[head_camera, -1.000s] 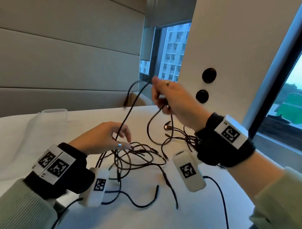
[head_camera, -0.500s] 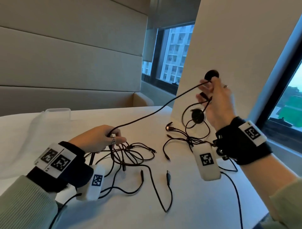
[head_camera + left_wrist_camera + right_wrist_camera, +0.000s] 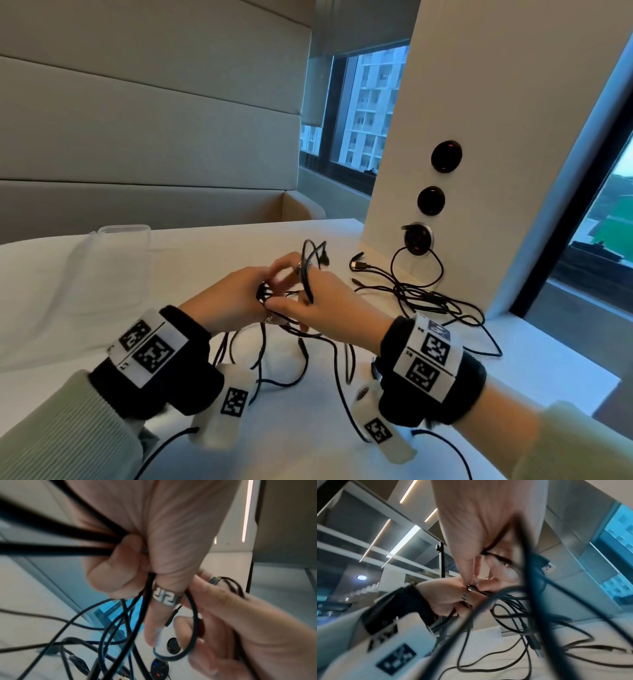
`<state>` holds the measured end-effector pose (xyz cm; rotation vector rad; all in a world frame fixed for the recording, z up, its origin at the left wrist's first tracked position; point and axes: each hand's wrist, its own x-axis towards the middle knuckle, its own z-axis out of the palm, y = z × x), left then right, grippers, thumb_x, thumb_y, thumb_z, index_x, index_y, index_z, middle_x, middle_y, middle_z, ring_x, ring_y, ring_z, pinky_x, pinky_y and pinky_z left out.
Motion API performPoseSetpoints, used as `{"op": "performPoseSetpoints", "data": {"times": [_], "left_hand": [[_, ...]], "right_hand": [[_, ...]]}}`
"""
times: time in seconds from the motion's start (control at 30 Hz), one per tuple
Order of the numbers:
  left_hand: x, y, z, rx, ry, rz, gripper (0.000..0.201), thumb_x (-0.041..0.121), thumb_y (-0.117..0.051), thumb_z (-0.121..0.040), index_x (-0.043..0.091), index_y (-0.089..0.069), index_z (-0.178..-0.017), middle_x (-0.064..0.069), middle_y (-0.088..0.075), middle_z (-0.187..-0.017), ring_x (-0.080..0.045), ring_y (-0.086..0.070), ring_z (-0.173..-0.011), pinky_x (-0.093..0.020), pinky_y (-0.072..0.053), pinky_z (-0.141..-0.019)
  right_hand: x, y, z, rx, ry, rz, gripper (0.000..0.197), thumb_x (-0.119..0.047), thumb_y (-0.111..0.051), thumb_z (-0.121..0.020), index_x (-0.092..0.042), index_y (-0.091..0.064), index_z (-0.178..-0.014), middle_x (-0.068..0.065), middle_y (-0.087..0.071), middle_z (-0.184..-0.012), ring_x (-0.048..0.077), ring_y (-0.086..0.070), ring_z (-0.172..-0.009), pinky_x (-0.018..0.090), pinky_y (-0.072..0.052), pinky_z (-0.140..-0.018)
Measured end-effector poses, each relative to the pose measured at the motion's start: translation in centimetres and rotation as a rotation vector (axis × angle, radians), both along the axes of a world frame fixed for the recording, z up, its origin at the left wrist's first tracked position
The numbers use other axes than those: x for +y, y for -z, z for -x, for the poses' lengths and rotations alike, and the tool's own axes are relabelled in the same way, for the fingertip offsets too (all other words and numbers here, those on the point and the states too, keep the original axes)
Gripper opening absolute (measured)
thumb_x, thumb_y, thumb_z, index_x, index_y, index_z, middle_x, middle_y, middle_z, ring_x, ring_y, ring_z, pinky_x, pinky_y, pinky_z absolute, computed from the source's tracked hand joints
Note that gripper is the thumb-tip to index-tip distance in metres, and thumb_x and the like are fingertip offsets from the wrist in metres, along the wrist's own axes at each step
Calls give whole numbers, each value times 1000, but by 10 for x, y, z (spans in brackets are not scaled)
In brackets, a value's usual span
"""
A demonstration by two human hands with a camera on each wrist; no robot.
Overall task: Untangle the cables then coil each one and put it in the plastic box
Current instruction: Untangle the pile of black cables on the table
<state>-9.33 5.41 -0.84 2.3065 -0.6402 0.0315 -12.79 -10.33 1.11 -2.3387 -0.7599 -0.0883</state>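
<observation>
Both hands meet above the middle of the white table (image 3: 102, 308). My left hand (image 3: 253, 294) grips a bunch of thin black cables (image 3: 260, 356) whose strands hang down to the table. My right hand (image 3: 294, 281) holds a loop of black cable (image 3: 310, 270) right against the left fingers, with a plug end sticking up. In the left wrist view my left hand (image 3: 137, 566) has its fingers curled round several strands (image 3: 68, 547), with my right hand (image 3: 240, 622) beside it. In the right wrist view my right hand (image 3: 471, 574) pinches cable. The clear plastic box (image 3: 123, 233) stands far left.
A second tangle of black cables (image 3: 411, 294) lies to the right, at the foot of a white pillar (image 3: 479, 137) with round sockets (image 3: 417, 238). Padded wall panels rise behind the table. The table's right edge (image 3: 582, 363) runs along a window.
My right hand has come down from the upper right to meet my left hand. The cable that was stretched between them is now gathered into a loop. My left hand has risen with its bunch.
</observation>
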Motion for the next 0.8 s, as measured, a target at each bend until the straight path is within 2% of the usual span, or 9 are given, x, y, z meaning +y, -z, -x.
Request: {"op": "performPoseSetpoints", "data": {"times": [0.03, 0.1, 0.17, 0.23, 0.33, 0.47, 0.57, 0.7, 0.8], "left_hand": [[-1, -2, 1, 8, -4, 35, 27, 8, -76, -70, 23, -53, -75, 10, -59, -73, -9, -55, -70, -23, -43, -64], [-4, -4, 4, 38, -20, 103, 27, 4, -77, -67, 17, -57, -80, 6, -60, -76, -7, -54, -69, -18, -41, -59], [-5, -4, 6, 105, -14, 172, 32, 6, -80, -65, 16, -59, -86, 7, -60, -77, 1, -54, -62, -10, -39, -52], [-4, -6, 7, 168, 1, 236, 35, 8, -82, -66, 19, -61, -92, 4, -61, -82, -2, -51, -62, -12, -38, -50], [-2, -10, 5, 258, 31, 301, 24, 8, -73, -77, 19, -62, -95, -6, -56, -85, -9, -45, -61, -19, -36, -49], [1, -13, 6, 332, 87, 267, 10, 9, -64, -86, 17, -62, -90, -3, -51, -80, -7, -38, -52, -20, -34, -49], [12, -9, 5, 369, 123, 224, 12, 9, -62, -87, 18, -63, -95, -2, -49, -71, -9, -36, -49, -20, -33, -46], [24, 5, 5, 292, 79, -44, 11, 28, -57, -91, 25, -67, -89, 9, -43, -52, -6, -30, -42, -19, -27, -43], [36, 9, 3, 193, 1, -134, 14, 37, -61, -86, 26, -66, -78, 16, -50, -48, -2, -40, -43, -13, -30, -45]], "right_hand": [[-1, 0, 1, 0, 22, 37, 24, -33, -60, -89, -26, -48, -108, -1, -65, -98, -10, -54, -58, 5, -40, -58], [-4, 1, 3, -21, 36, 169, 26, -41, -58, -88, -20, -55, -103, -1, -65, -93, -2, -55, -68, 13, -43, -62], [-6, -1, 6, -93, 54, 280, 30, -42, -53, -91, -15, -62, -99, 1, -62, -82, 12, -54, -69, 26, -45, -64], [-11, -5, 5, -202, 104, 350, 29, -41, -47, -94, -15, -61, -99, 2, -59, -81, 18, -53, -70, 34, -46, -65], [-23, -11, 0, -310, 178, 376, 31, -43, -42, -95, -18, -60, -99, -1, -60, -78, 18, -54, -69, 33, -45, -61], [-39, -16, -7, -246, 212, 66, 20, -32, -48, -96, -19, -63, -92, -11, -54, -68, 1, -47, -58, 15, -36, -56], [-50, -19, -8, -243, 274, -262, 19, -24, -45, -97, -21, -60, -86, -14, -51, -62, 1, -43, -53, 14, -34, -49], [-78, -47, -12, -132, 401, -937, 23, -27, -39, -100, -22, -50, -81, -10, -36, -54, 1, -28, -40, 14, -25, -35], [-105, -69, -15, -190, 492, -1178, 26, -31, -36, -100, -21, -46, -79, -11, -34, -45, 0, -25, -35, 14, -22, -31]]}}
